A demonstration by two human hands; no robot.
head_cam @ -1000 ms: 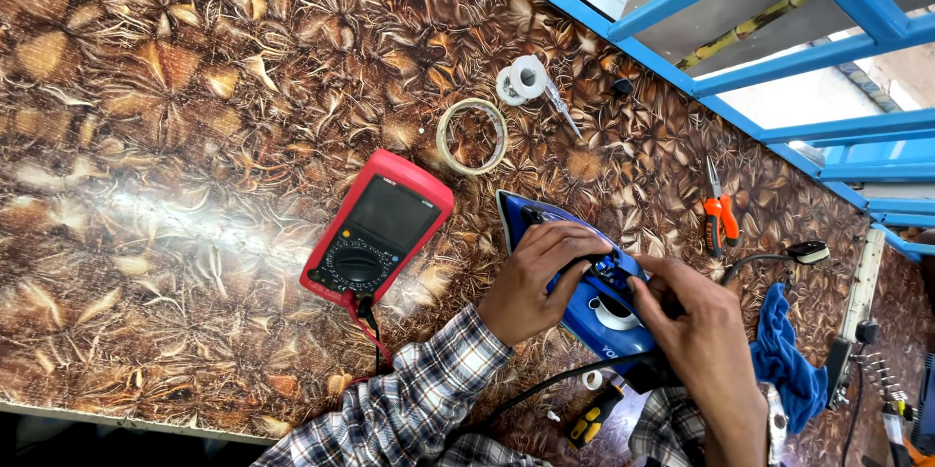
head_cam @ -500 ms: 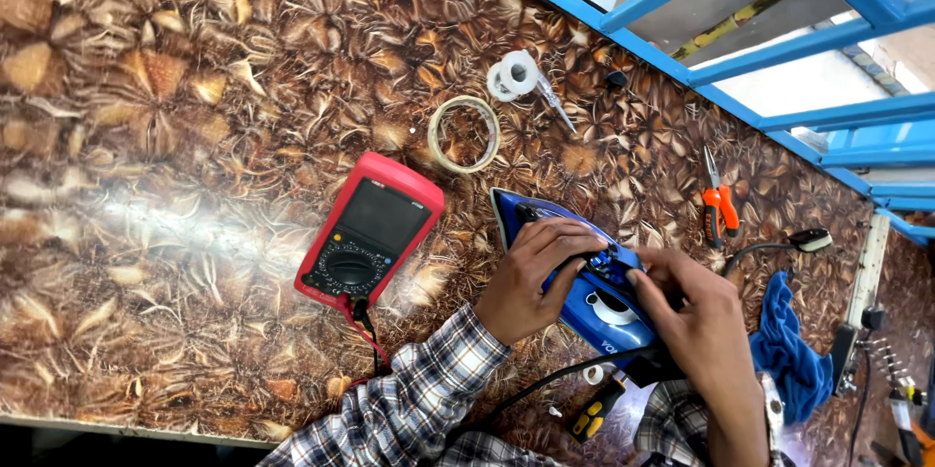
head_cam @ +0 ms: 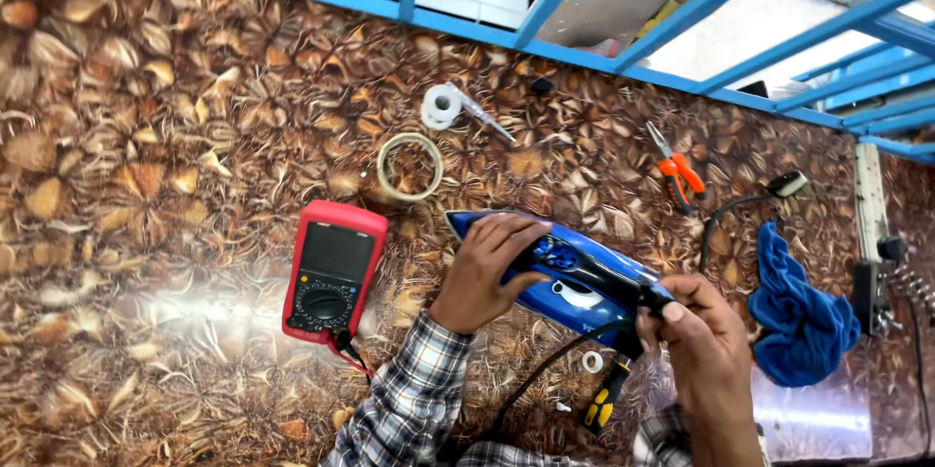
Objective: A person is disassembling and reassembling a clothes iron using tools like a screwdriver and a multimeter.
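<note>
The blue electric iron [head_cam: 570, 277] lies on its side on the leaf-patterned brown tabletop [head_cam: 146, 136], and we hold it at both ends. Our left hand [head_cam: 487, 272] wraps over the pointed front half, fingers curled and pressed together across the blue body, thumb tucked underneath. Our right hand [head_cam: 696, 326] sits at the rear end, fingertips pinching the black cord collar [head_cam: 651, 299] where the black cable [head_cam: 545, 370] leaves the iron and runs down toward our plaid sleeve [head_cam: 409, 399]. Just below our right fingers lie a yellow-and-black screwdriver [head_cam: 606, 399] and a small white ring [head_cam: 591, 361]. Left of our left fingers, near but not touching, rests a red digital multimeter [head_cam: 331, 272] with its leads trailing from the lower edge. Beyond our left fingertips we see a roll of clear tape [head_cam: 410, 167], and farther on a white tape roll [head_cam: 441, 105] with a metal tool beside it. Past our right fingers, well apart, lie orange-handled pliers [head_cam: 677, 167], and to the right of that hand a crumpled blue cloth [head_cam: 799, 316] and a black plug [head_cam: 787, 185] on its cord.
</note>
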